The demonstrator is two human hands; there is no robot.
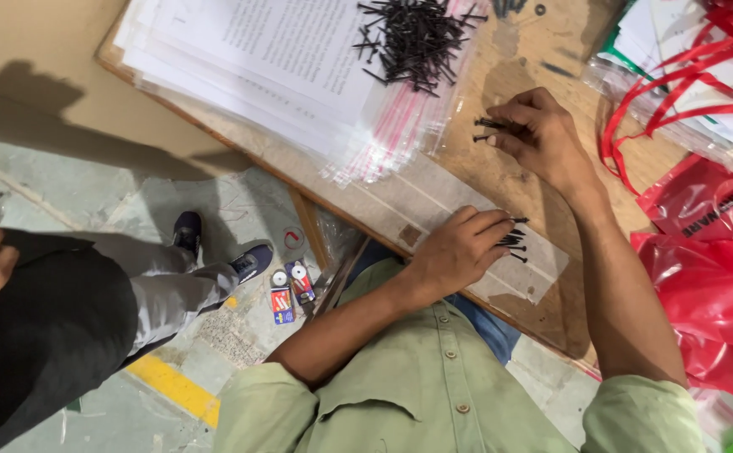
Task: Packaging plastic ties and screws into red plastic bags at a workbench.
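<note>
Left hand point(459, 250) pinches small bunch of black screws point(513, 239) near table edge; right hand point(538, 130) grips several farther back, beside screw pile point(417, 38).

We look down on a worn wooden tabletop point(500, 180) with a scuffed, bare grain, its edge running diagonally across the view. Below it we see a grey concrete floor point(240, 210), stained and cracked, crossed by a yellow painted stripe point(177, 387). A tan surface point(31, 50) fills the upper left, where light throws a dark shadow.
</note>
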